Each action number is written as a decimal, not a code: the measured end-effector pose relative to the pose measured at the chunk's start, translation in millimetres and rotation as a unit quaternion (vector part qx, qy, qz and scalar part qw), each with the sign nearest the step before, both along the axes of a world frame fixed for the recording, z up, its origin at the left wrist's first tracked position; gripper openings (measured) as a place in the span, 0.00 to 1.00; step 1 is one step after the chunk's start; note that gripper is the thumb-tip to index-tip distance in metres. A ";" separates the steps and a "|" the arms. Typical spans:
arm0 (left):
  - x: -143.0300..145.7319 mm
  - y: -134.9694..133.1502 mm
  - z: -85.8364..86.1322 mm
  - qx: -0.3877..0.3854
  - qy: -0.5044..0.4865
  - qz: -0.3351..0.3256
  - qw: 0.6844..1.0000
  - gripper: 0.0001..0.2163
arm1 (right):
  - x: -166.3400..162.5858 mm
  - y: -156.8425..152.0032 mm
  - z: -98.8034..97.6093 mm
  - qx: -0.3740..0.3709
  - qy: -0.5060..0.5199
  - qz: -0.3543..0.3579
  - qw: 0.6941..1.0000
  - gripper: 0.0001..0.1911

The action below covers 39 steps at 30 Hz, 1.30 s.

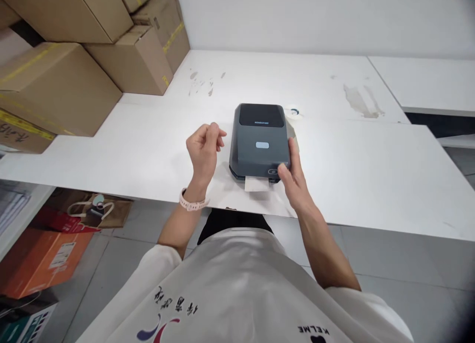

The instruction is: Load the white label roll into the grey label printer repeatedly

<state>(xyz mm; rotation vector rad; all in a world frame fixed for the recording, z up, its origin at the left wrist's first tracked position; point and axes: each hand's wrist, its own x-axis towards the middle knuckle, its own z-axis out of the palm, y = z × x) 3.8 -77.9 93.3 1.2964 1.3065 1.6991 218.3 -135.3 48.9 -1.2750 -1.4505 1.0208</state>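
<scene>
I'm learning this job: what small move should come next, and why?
Probably bring the left hand to the paper: it sticks out of the printer, that hand looks free, and the right hand is at the printer's corner.

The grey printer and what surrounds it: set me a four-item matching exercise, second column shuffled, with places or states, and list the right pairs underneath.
Column one
1. Right hand
2. Left hand
3. White paper strip
4. Cardboard boxes

Column two
A. Sticking out at the near edge of the grey printer
B. Stacked at the left of the white table
C. Fingers curled, apart from the printer
D. Touching the printer's near right corner

Pairs: 1-D, 2-C, 3-A, 4-B
</scene>
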 end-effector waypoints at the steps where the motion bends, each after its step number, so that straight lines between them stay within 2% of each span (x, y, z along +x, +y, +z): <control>1: -0.4 15.8 -0.9 -0.005 -0.007 -0.001 1.000 0.18 | 0.1 -6.4 -2.0 0.025 -0.022 -0.004 0.999 0.43; 4: 1.6 60.5 -12.9 -0.048 -0.032 -0.015 0.998 0.15 | -3.0 -5.1 2.4 0.114 -0.082 -0.044 0.989 0.44; 6: 4.8 80.7 -24.4 -0.063 -0.041 -0.030 0.997 0.11 | -7.2 13.6 17.0 0.159 -0.101 -0.070 0.980 0.45; 8: 8.0 89.0 -35.2 -0.085 -0.049 -0.056 0.994 0.09 | -11.7 42.9 39.7 0.191 -0.107 -0.084 0.972 0.45; 13: 11.2 78.7 -53.3 -0.130 -0.065 -0.143 0.979 0.27 | -17.8 136.2 97.3 0.268 -0.105 -0.133 0.948 0.36; 17: 12.0 76.0 -60.2 -0.123 -0.002 -0.205 0.971 0.46 | -14.8 200.9 114.7 0.227 -0.118 -0.129 0.958 0.37; 20: 10.2 78.9 -61.8 -0.115 0.026 -0.238 0.964 0.50 | -9.9 214.7 115.1 0.233 -0.166 -0.128 0.950 0.38; 22: 7.8 79.9 -62.1 -0.108 0.040 -0.263 0.958 0.51 | -7.6 202.7 112.6 0.283 -0.209 -0.139 0.926 0.36; 23: 6.9 80.1 -62.4 -0.102 0.048 -0.273 0.955 0.51 | -7.0 192.4 110.5 0.304 -0.234 -0.132 0.914 0.32; 26: 6.3 81.1 -65.4 -0.082 0.057 -0.283 0.954 0.51 | -8.0 158.1 99.0 0.295 -0.316 -0.044 0.900 0.19; 29: 8.8 83.7 -71.1 -0.073 0.037 -0.275 0.958 0.51 | -13.6 140.2 81.3 0.194 -0.424 0.128 0.875 0.15; 30: 9.7 84.8 -73.0 -0.073 0.028 -0.271 0.959 0.51 | -17.0 139.7 75.1 0.151 -0.462 0.186 0.854 0.14; 32: 10.9 86.6 -76.1 -0.071 0.015 -0.266 0.961 0.51 | -26.6 145.5 64.2 0.077 -0.532 0.287 0.793 0.15; 34: 11.1 87.5 -77.4 -0.071 0.009 -0.265 0.962 0.52 | -37.6 156.4 58.3 0.044 -0.579 0.339 0.740 0.16; 35: 10.9 87.6 -77.4 -0.072 0.006 -0.265 0.961 0.53 | -41.7 162.1 58.3 0.039 -0.590 0.354 0.724 0.17; 36: 10.6 87.5 -77.1 -0.075 0.004 -0.266 0.961 0.53 | -43.5 166.9 60.6 0.033 -0.586 0.372 0.719 0.17; 37: 10.3 87.2 -76.5 -0.078 0.002 -0.265 0.961 0.53 | -41.8 170.3 65.1 0.025 -0.563 0.392 0.728 0.18; 39: 9.6 86.2 -75.0 -0.086 0.001 -0.264 0.961 0.54 | -24.8 170.2 78.6 0.004 -0.455 0.428 0.781 0.19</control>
